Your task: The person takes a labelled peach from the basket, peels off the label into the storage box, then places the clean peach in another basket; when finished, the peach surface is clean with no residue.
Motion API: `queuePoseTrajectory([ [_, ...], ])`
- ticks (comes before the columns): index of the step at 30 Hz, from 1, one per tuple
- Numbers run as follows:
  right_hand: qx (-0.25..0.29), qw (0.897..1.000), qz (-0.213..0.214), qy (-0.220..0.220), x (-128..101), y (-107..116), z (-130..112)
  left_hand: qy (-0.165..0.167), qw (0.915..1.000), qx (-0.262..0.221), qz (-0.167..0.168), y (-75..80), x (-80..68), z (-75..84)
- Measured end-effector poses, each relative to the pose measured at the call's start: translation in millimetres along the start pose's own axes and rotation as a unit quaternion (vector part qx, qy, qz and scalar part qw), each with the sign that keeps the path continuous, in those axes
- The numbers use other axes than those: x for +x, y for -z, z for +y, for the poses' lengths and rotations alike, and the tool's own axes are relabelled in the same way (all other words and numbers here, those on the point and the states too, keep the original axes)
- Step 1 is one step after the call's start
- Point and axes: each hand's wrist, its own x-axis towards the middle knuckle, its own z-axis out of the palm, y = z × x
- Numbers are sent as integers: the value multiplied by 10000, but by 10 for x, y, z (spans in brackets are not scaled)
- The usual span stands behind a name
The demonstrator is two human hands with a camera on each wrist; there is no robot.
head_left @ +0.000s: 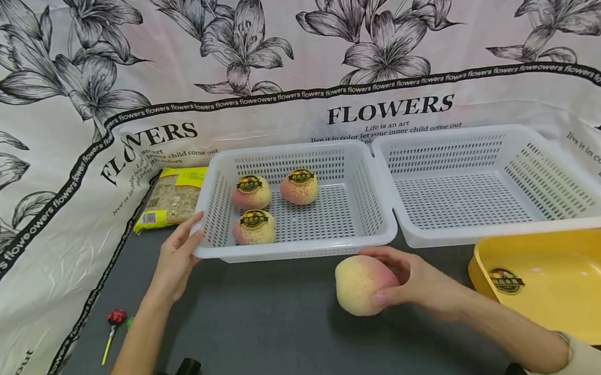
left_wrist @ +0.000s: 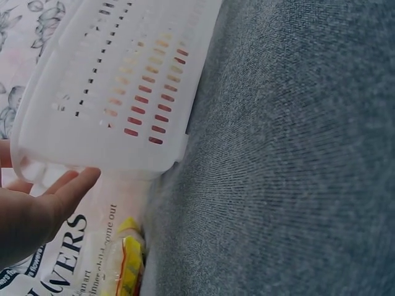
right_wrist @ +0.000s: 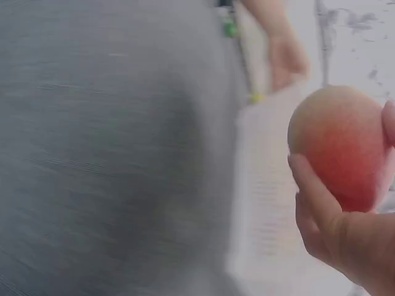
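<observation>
My right hand [head_left: 419, 281] holds a pale yellow and pink peach [head_left: 363, 285] above the dark table, in front of the left white basket [head_left: 305, 247]. The right wrist view shows the peach [right_wrist: 339, 145] between thumb and fingers, its red side toward the camera. My left hand [head_left: 176, 259] grips that basket's left rim near the front corner; in the left wrist view its fingers [left_wrist: 77, 188] lie at the basket's rim. Inside the basket sit three peaches with dark labels: one at back left [head_left: 250, 192], one behind the middle [head_left: 299, 187] and one at front left [head_left: 253, 227].
Against it on the right stands a second white basket [head_left: 510, 231]. A yellow tray [head_left: 568, 290] with a dark round label inside lies at front right. Left of the baskets are a yellow-edged packet [head_left: 171, 197] and a red lollipop [head_left: 115, 320]. Flower-printed cloth [head_left: 274, 119] rises behind.
</observation>
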Motion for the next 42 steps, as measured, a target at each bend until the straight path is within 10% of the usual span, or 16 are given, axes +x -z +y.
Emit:
queuePoseTrajectory([
  [5, 293, 9989, 14, 368, -107, 203, -508, -72, 10000, 25, -10, 7, -2, 11],
  [14, 598, 9837, 1577, 620, 94, 968, -921, 6, 9999, 88, -47, -1, -6, -1],
  [25, -449, 9702, 2302, -609, 521, 1643, -665, -35, 9999, 67, -68, 10, -9, -22],
  [42, -864, 9641, 2276, -1063, 776, 1725, -360, -158, 9999, -1, -66, 3, -9, -61],
])
